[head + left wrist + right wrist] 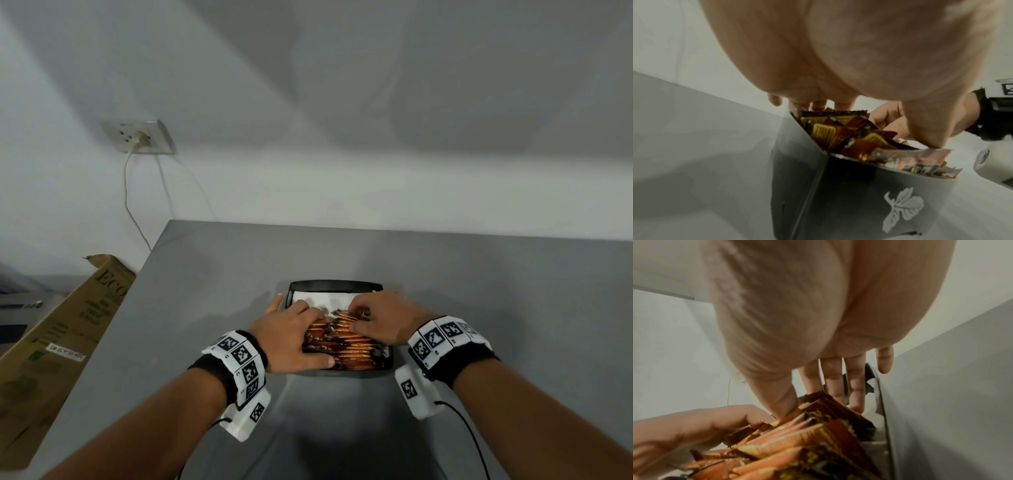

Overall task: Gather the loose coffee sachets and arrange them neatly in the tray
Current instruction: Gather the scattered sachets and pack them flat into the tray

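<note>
A black tray (335,284) with a white paper liner (322,296) sits on the grey table, and both hands work inside it. Orange-and-brown coffee sachets (346,346) stand packed in a row in its near half. My left hand (315,334) lies across the row's left side, fingers stretched to the far end and thumb pressing the nearest sachet (900,155). My right hand (358,320) pinches the far sachets (830,405) between its thumb and straight fingers (857,386). The tray's dark wall (859,194) carries a white leaf print.
The grey table (205,291) ends at a white wall behind the tray. A long cardboard box (68,335) leans off the table's left edge. A wall socket (140,137) with a plugged cable hangs at upper left. I see no loose sachets on the table.
</note>
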A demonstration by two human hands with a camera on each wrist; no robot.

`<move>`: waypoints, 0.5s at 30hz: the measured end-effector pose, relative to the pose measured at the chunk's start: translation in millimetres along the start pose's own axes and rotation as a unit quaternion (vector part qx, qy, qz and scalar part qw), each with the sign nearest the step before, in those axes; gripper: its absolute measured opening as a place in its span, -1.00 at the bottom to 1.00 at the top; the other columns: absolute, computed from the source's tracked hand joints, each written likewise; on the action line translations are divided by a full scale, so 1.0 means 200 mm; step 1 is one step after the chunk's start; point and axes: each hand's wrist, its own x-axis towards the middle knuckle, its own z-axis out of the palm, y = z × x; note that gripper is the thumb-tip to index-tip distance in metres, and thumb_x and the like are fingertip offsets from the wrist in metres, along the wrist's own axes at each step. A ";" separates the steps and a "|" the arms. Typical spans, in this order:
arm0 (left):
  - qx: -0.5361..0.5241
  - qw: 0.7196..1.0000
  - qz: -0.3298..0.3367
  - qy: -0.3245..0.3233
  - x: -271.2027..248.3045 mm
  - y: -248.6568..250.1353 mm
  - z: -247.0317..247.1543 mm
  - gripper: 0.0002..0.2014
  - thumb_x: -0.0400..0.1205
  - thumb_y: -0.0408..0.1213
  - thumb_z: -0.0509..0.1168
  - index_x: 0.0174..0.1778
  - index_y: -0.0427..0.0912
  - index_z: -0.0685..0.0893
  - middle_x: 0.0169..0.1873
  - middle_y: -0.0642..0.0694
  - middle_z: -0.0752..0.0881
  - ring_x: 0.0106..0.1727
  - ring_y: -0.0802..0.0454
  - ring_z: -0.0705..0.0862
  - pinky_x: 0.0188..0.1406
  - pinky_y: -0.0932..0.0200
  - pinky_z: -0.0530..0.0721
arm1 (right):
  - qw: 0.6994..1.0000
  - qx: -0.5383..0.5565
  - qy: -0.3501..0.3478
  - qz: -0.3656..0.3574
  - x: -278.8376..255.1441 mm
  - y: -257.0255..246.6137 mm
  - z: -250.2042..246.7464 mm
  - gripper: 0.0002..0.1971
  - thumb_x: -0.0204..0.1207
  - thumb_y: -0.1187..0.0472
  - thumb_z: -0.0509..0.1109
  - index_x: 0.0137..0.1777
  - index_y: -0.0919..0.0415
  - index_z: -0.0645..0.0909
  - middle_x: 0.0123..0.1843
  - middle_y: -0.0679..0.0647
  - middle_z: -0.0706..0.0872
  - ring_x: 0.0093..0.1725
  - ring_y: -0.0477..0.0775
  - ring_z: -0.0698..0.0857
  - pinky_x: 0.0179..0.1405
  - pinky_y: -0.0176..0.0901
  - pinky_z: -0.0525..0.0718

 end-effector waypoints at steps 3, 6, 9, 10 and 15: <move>-0.001 1.000 -0.001 0.003 0.01 -0.01 0.01 -0.20 0.51 0.50 0.11 0.58 0.11 0.33 0.40 0.09 0.52 0.47 0.04 0.51 0.71 -0.29 -0.19 | 1.000 -0.019 0.020 -0.015 0.01 0.00 -0.01 -0.70 0.63 -0.13 0.26 0.27 -0.12 0.65 0.08 -0.11 0.80 0.07 -0.03 0.73 0.38 0.06 0.59; -0.004 1.000 -0.003 0.011 0.01 -0.01 0.01 -0.25 0.53 0.46 0.13 0.57 0.11 0.34 0.44 0.09 0.53 0.52 0.03 0.47 0.71 -0.31 -0.17 | 0.998 -0.031 0.044 -0.021 0.01 0.01 0.00 -0.69 0.66 -0.18 0.22 0.27 -0.12 0.64 0.05 -0.10 0.81 0.04 -0.02 0.74 0.38 0.05 0.58; 0.000 1.000 -0.001 0.028 0.01 0.00 0.02 -0.24 0.52 0.44 0.16 0.59 0.16 0.30 0.48 0.07 0.51 0.54 0.00 0.41 0.71 -0.31 -0.09 | 0.999 -0.027 0.043 -0.020 0.00 0.01 0.01 -0.61 0.63 -0.27 0.27 0.32 -0.14 0.65 0.12 -0.10 0.82 0.10 -0.02 0.75 0.38 -0.01 0.56; 0.002 0.999 0.004 0.034 0.01 0.00 0.02 -0.25 0.51 0.45 0.16 0.59 0.19 0.29 0.47 0.07 0.50 0.53 -0.01 0.40 0.70 -0.31 -0.05 | 0.999 -0.017 0.039 -0.018 -0.01 0.00 0.01 -0.61 0.61 -0.27 0.30 0.32 -0.14 0.67 0.13 -0.11 0.82 0.11 -0.03 0.75 0.38 -0.01 0.56; 0.004 0.997 0.045 0.059 0.02 0.01 0.04 -0.37 0.51 0.43 0.13 0.47 0.24 0.43 0.35 0.15 0.53 0.45 0.07 0.45 0.68 -0.29 -0.01 | 0.998 0.063 0.021 0.019 0.01 0.02 0.02 -0.66 0.50 -0.18 0.41 0.22 -0.12 0.72 0.14 -0.17 0.80 0.11 -0.12 0.75 0.30 0.01 0.71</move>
